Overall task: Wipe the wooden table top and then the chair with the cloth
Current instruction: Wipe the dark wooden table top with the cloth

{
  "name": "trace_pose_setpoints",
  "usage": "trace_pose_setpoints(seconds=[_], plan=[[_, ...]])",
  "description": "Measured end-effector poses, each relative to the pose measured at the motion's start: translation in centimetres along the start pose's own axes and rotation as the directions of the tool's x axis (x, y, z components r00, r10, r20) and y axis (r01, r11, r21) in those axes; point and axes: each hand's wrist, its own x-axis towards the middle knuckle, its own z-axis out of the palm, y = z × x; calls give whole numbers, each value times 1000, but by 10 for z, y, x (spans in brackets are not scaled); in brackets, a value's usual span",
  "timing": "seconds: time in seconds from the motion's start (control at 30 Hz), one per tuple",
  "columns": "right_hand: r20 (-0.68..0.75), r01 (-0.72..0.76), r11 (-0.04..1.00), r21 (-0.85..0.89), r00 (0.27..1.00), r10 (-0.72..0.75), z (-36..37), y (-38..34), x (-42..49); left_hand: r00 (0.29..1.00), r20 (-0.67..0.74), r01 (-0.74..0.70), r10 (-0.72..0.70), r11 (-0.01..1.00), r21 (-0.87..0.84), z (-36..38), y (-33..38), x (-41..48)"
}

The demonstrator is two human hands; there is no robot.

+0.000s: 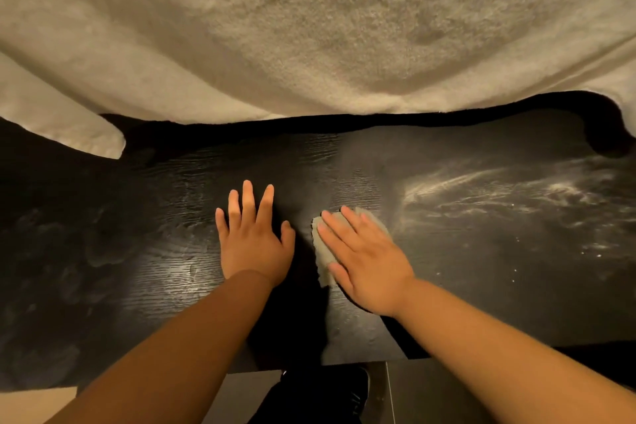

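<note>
A dark wooden table top (481, 286) with visible grain fills the lower half of the head view. My right hand (364, 258) lies flat with straight fingers on a small grey cloth (321, 262), pressing it onto the table near the middle. The cloth shows only at the hand's left edge and past the fingertips. My left hand (254, 241) rests flat on the bare wood just left of it, fingers spread, holding nothing. White dusty streaks (499, 193) cover the table to the right. No chair is in view.
A thick cream fleece blanket (309, 27) hangs over the table's far edge across the whole upper view. Below the near edge are a tiled floor (430, 396) and my dark shoe (351, 396).
</note>
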Motion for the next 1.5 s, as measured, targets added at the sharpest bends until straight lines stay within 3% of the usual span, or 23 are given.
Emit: trace_pose_setpoints(seconds=[0.07,0.1,0.2,0.27,0.37,0.43,0.57,0.63,0.73,0.77,0.9,1.0,1.07,1.2,1.27,1.4,1.5], plan=[[19,97,995,-35,995,-97,-5,32,18,1000,4,-4,4,1000,2,1,-1,0],[2,63,997,-40,998,-63,-7,48,32,1000,7,-4,4,1000,4,0,-1,0],[-43,-240,971,17,970,241,-19,80,65,1000,14,0,0,1000,7,0,-1,1],[-42,-351,936,28,935,352,-18,68,67,1000,13,-2,2,1000,7,1,-1,1],[-76,-232,973,2,970,231,-8,26,35,1000,12,-1,1,1000,9,0,0,0],[-24,-112,994,-12,993,112,0,3,9,1000,7,4,-4,1000,8,0,0,1],[48,119,993,-20,992,-118,-5,22,21,1000,8,1,-1,1000,10,1,1,2],[0,41,999,-34,999,-41,-12,44,56,1000,9,4,-4,1000,14,1,0,2],[-1,-269,963,24,963,269,-26,57,97,1000,16,6,-6,1000,23,0,0,2],[-9,-307,951,25,951,308,-25,50,97,1000,18,6,-6,1000,26,0,0,2],[-51,-43,999,6,998,44,-11,7,36,1000,28,4,-5,1000,20,-1,1,2],[6,72,997,20,997,-72,-12,24,29,1000,28,4,-4,1000,20,-2,1,3],[-18,9,1000,-5,1000,-9,-16,46,49,999,32,3,-3,1000,18,-2,0,3],[-50,-323,946,24,945,324,-28,82,89,999,35,5,-5,1000,12,-3,1,3],[-76,-376,926,35,923,378,-24,67,83,999,40,1,-2,1000,16,-3,0,3],[-78,-135,991,22,988,136,-5,12,28,999,48,9,-9,1000,15,-4,1,3],[-52,-27,999,25,998,28,-9,32,32,998,56,8,-9,1000,16,-3,1,3]])
